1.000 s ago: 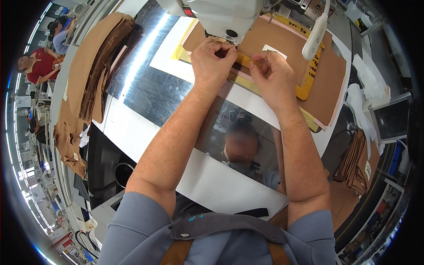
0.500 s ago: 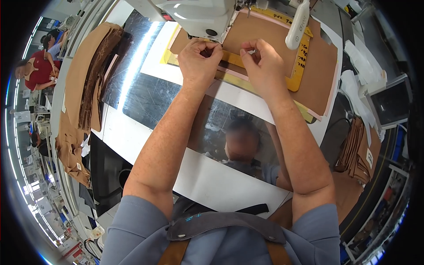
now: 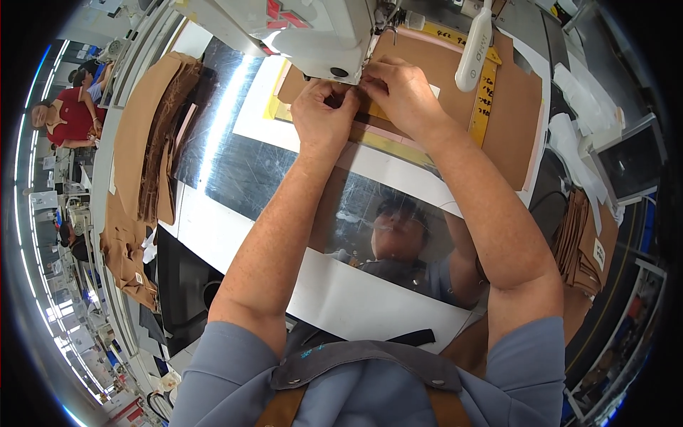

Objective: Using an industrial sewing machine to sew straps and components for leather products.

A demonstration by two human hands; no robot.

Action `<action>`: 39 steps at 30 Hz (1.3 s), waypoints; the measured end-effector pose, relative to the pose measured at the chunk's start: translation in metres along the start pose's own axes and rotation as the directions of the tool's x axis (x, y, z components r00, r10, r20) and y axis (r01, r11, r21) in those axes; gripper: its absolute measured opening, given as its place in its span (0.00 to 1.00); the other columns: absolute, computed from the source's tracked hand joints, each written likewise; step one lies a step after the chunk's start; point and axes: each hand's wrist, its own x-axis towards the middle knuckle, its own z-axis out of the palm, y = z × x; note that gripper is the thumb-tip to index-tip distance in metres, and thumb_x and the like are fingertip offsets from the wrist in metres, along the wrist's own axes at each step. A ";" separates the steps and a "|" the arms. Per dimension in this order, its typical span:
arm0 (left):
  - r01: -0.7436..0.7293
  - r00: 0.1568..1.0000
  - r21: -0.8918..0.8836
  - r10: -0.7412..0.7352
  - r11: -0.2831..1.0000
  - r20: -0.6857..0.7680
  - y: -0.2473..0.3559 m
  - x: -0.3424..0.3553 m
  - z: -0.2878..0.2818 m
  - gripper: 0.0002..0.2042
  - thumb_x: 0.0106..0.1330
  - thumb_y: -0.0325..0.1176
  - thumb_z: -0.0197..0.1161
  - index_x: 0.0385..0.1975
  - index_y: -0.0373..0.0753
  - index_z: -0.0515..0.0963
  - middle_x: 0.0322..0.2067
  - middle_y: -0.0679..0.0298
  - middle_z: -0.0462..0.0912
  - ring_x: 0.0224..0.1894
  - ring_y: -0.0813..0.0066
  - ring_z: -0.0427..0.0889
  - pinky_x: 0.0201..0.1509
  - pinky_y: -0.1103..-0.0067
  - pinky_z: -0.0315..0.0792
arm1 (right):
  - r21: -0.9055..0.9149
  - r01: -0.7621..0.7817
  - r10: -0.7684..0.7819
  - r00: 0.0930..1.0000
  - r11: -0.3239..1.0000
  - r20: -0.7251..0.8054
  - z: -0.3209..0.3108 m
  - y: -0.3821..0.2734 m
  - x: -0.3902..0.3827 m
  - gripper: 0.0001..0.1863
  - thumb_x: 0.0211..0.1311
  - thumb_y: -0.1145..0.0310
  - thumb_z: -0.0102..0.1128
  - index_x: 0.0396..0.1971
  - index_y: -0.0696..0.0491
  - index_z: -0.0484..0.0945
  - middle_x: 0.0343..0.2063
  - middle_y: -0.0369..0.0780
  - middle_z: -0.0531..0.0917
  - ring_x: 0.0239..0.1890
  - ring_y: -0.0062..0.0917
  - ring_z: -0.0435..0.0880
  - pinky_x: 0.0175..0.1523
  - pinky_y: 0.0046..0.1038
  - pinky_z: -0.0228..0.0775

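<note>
Close under the white sewing machine head (image 3: 316,46), both hands meet near the needle area. My left hand (image 3: 324,114) has thumb and forefinger bent together in a pinch. Just beside it, my right hand (image 3: 402,92) is also pinched, its fingertips near the machine head's lower edge. Whatever lies between the fingertips is too small or hidden to make out. Beneath the hands is a flat brown panel (image 3: 516,107) with pink-edged borders. A yellow frame with handwritten marks (image 3: 485,96) lies on it, partly covered by my right hand and forearm.
A white handle-shaped device (image 3: 473,60) hangs over the panel's right part. Shiny metal plate (image 3: 228,160) spans the table before me. Stacked brown pieces (image 3: 135,128) lie at left, and more (image 3: 575,238) at right below a screen (image 3: 627,165). Another person in red (image 3: 71,117) is far left.
My right hand has moved left and slightly up, from apart over the panel to beside my left hand under the machine head. The left hand stays pinched there. The whole view has shifted slightly.
</note>
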 end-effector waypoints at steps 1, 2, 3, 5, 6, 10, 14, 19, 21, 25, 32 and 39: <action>-0.007 1.000 -0.007 0.007 1.000 -0.004 -0.001 0.000 0.000 0.07 0.55 0.31 0.70 0.28 0.34 0.85 0.25 0.61 0.82 0.26 0.70 0.81 0.34 0.75 0.74 | -0.002 0.004 -0.004 1.000 1.000 0.004 0.000 0.001 0.001 0.09 0.60 0.76 0.63 0.39 0.53 0.86 0.39 0.44 0.84 0.43 0.40 0.85 0.50 0.37 0.78; -0.006 1.000 -0.005 0.006 1.000 -0.005 -0.001 0.000 -0.001 0.07 0.55 0.31 0.70 0.28 0.34 0.85 0.25 0.61 0.82 0.26 0.70 0.81 0.34 0.75 0.74 | -0.005 0.008 -0.008 1.000 1.000 0.008 0.001 0.002 0.002 0.08 0.60 0.76 0.63 0.38 0.53 0.86 0.39 0.43 0.85 0.43 0.40 0.85 0.50 0.37 0.78; 0.016 1.000 -0.008 -0.016 1.000 0.007 -0.001 -0.001 -0.001 0.07 0.55 0.31 0.70 0.27 0.34 0.85 0.25 0.61 0.82 0.26 0.70 0.81 0.34 0.75 0.75 | -0.006 0.008 -0.008 1.000 1.000 0.009 0.001 0.004 0.002 0.08 0.60 0.76 0.63 0.38 0.53 0.86 0.39 0.43 0.85 0.43 0.40 0.85 0.50 0.37 0.78; 0.040 0.999 -0.012 -0.040 0.999 0.021 0.001 -0.001 0.000 0.07 0.55 0.31 0.70 0.27 0.33 0.85 0.25 0.60 0.82 0.26 0.70 0.81 0.34 0.75 0.75 | -0.014 0.054 -0.054 0.999 0.998 -0.005 0.001 0.008 0.002 0.08 0.58 0.76 0.64 0.37 0.54 0.86 0.39 0.44 0.85 0.43 0.40 0.85 0.49 0.36 0.78; 0.020 1.000 -0.008 -0.019 1.000 0.010 0.001 0.000 0.000 0.07 0.54 0.31 0.70 0.27 0.34 0.85 0.26 0.60 0.82 0.26 0.70 0.82 0.34 0.75 0.75 | -0.012 0.056 -0.056 0.998 0.998 -0.003 0.001 0.007 0.003 0.08 0.58 0.76 0.64 0.37 0.54 0.86 0.39 0.44 0.85 0.43 0.40 0.85 0.49 0.36 0.78; -0.023 1.000 -0.006 0.023 1.000 -0.012 0.003 0.001 -0.001 0.07 0.54 0.31 0.70 0.28 0.34 0.85 0.26 0.60 0.83 0.26 0.69 0.82 0.34 0.75 0.76 | 0.003 0.057 -0.057 0.998 0.998 0.005 0.002 0.007 0.003 0.06 0.57 0.76 0.64 0.35 0.56 0.85 0.37 0.44 0.85 0.41 0.40 0.86 0.48 0.36 0.78; -0.022 1.000 0.009 0.022 1.000 -0.010 0.005 0.001 -0.003 0.08 0.53 0.31 0.71 0.28 0.33 0.86 0.26 0.60 0.83 0.27 0.70 0.83 0.35 0.76 0.76 | 0.009 0.065 -0.065 0.998 0.998 0.007 0.001 0.006 0.002 0.06 0.57 0.76 0.64 0.35 0.58 0.85 0.36 0.45 0.85 0.40 0.40 0.85 0.48 0.37 0.78; 0.258 0.933 -0.032 -0.240 0.966 0.270 0.008 0.012 -0.016 0.10 0.57 0.31 0.70 0.35 0.32 0.86 0.30 0.65 0.85 0.32 0.80 0.82 0.40 0.81 0.76 | -0.015 -0.006 0.004 0.997 1.000 -0.074 -0.009 0.012 0.000 0.07 0.58 0.74 0.64 0.36 0.57 0.85 0.35 0.44 0.86 0.39 0.37 0.85 0.46 0.33 0.78; 0.225 0.931 -0.007 -0.213 0.974 0.295 0.009 0.013 -0.027 0.10 0.58 0.29 0.69 0.37 0.33 0.86 0.31 0.66 0.86 0.32 0.82 0.81 0.40 0.82 0.76 | 0.004 -0.100 0.100 0.990 0.995 -0.104 -0.019 0.016 -0.003 0.07 0.60 0.72 0.64 0.36 0.57 0.85 0.34 0.43 0.86 0.39 0.34 0.86 0.45 0.30 0.78; 0.147 0.975 -0.034 -0.139 0.988 0.174 -0.008 0.001 -0.051 0.12 0.54 0.26 0.65 0.39 0.33 0.86 0.34 0.63 0.86 0.34 0.77 0.84 0.41 0.80 0.78 | 0.439 -0.368 0.443 0.893 0.820 -0.081 -0.050 0.021 -0.019 0.09 0.69 0.69 0.60 0.42 0.57 0.83 0.42 0.37 0.86 0.40 0.20 0.85 0.40 0.22 0.74; 0.199 0.956 -0.085 -0.174 0.976 0.238 -0.022 -0.066 -0.101 0.07 0.65 0.20 0.60 0.39 0.32 0.82 0.33 0.66 0.84 0.35 0.85 0.80 0.41 0.86 0.73 | 0.945 -0.179 0.634 0.773 0.272 -0.036 -0.105 0.044 -0.061 0.07 0.74 0.71 0.52 0.45 0.57 0.75 0.44 0.43 0.84 0.45 0.28 0.84 0.43 0.27 0.76; 0.171 0.919 -0.204 -0.082 0.964 0.385 -0.011 -0.103 -0.126 0.06 0.62 0.20 0.63 0.37 0.33 0.83 0.36 0.62 0.84 0.35 0.78 0.85 0.38 0.83 0.77 | 0.940 -0.036 0.709 0.667 0.339 -0.230 -0.161 0.068 -0.109 0.08 0.73 0.72 0.54 0.47 0.59 0.72 0.34 0.38 0.78 0.42 0.27 0.83 0.47 0.27 0.79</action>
